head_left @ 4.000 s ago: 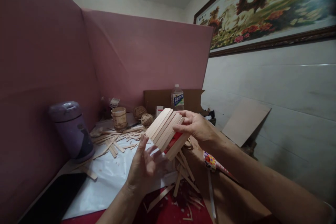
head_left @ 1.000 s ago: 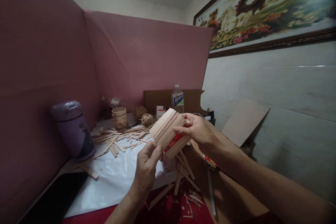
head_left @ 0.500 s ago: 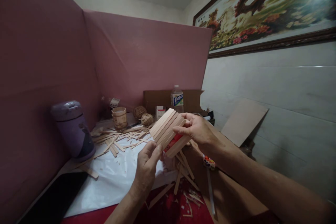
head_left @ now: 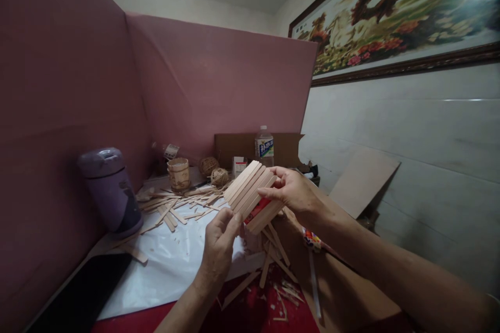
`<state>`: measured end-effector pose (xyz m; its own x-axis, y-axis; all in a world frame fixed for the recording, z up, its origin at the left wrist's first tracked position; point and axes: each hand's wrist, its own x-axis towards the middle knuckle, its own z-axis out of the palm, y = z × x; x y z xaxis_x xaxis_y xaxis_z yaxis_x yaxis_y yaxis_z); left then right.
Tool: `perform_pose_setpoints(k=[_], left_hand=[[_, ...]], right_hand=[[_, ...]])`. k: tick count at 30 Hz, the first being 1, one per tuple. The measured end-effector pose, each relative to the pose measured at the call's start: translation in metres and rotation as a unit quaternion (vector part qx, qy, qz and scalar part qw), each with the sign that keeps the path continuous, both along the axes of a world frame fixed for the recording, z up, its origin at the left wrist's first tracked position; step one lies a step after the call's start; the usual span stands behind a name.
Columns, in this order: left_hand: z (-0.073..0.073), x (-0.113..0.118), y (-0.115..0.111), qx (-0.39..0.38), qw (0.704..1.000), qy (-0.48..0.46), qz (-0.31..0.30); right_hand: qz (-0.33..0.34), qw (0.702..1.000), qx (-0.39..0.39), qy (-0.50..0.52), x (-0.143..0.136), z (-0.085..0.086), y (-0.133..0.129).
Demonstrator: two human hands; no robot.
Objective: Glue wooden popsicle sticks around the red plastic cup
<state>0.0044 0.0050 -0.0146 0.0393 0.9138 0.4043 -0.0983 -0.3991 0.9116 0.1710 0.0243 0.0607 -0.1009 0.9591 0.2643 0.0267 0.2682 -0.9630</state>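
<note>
A panel of several pale wooden sticks (head_left: 250,187), side by side, is held tilted above the table. My left hand (head_left: 221,237) pinches its lower left corner between thumb and fingers. On the right edge, my right hand (head_left: 292,190) grips the panel, thumb in front and fingers partly hidden behind. A red patch (head_left: 258,210) shows between the upper sticks and the lowest ones. Loose sticks (head_left: 275,250) lie below the panel, and more sticks (head_left: 167,213) are scattered on the white sheet (head_left: 156,270).
A purple tumbler (head_left: 111,190) stands at the left, near a black flat object (head_left: 84,291). Behind are a wooden cup (head_left: 178,174), twine balls (head_left: 219,177), a small box (head_left: 239,165) and a plastic bottle (head_left: 264,148). Cardboard (head_left: 344,286) lies at the right.
Both hands keep their grip on the stick panel, which is nearly still. The whole view has shifted very slightly.
</note>
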Motion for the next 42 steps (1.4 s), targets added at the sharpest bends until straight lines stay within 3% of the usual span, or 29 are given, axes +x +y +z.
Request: perform_pose_setpoints(k=[14, 19, 24, 27, 31, 34, 38, 42], left_hand=[[-0.003, 0.0, 0.001, -0.004, 1.0, 0.004, 0.024], [-0.006, -0.012, 0.018, -0.052, 0.984, -0.084, 0.151], [0.014, -0.039, 0.033, -0.034, 0.941, -0.194, 0.275], [0.028, -0.055, 0.035, -0.006, 0.912, -0.242, 0.332], [0.037, -0.067, 0.035, 0.028, 0.884, -0.277, 0.376], [0.039, -0.07, 0.035, 0.046, 0.877, -0.289, 0.382], [0.038, -0.068, 0.035, 0.059, 0.883, -0.283, 0.37], [0.035, -0.065, 0.036, 0.074, 0.894, -0.253, 0.363]], right_hand=[[-0.001, 1.0, -0.017, 0.014, -0.004, 0.006, 0.002], [-0.031, 0.999, -0.009, -0.024, -0.011, 0.01, -0.003], [-0.036, 0.992, 0.045, -0.115, -0.031, 0.002, -0.009], [-0.056, 0.964, 0.151, -0.211, -0.048, -0.012, -0.011], [-0.084, 0.868, 0.331, -0.361, -0.07, -0.033, -0.014], [-0.068, 0.823, 0.374, -0.421, -0.082, -0.046, -0.017], [-0.051, 0.801, 0.387, -0.454, -0.085, -0.05, -0.023], [-0.074, 0.806, 0.41, -0.421, -0.072, -0.042, -0.029]])
